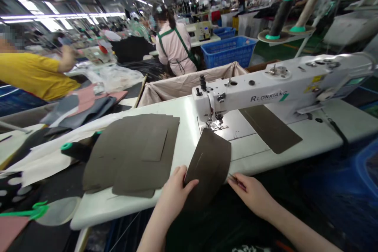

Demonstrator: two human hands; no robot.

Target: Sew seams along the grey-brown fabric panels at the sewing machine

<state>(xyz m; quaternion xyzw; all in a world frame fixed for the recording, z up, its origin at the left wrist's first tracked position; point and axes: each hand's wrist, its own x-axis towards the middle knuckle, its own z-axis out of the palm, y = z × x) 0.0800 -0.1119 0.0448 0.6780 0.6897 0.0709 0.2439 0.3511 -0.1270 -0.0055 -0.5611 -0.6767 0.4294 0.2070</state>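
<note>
My left hand (pixel 177 187) grips the left edge of a dark olive-brown fabric panel (pixel 211 161), thumb on top and fingers at its side. The panel curves down over the table's front edge, its far corner close to the presser foot (pixel 218 124) of a white sewing machine (pixel 236 94). A short pale line marks its surface. At the panel's right edge, my right hand (pixel 248 191) is closed around a small pointed tool (pixel 238 182) with a dark red handle; its exact kind is hard to make out. Whether this hand also touches the panel cannot be told.
Stacked brown panels (pixel 132 153) lie left of the machine, and another brown panel (pixel 270 130) rests under its arm. Thread cones (pixel 280 17) stand at the upper right. A cloth-lined bin (pixel 177 86) sits behind the table; co-workers (pixel 177 45) are beyond.
</note>
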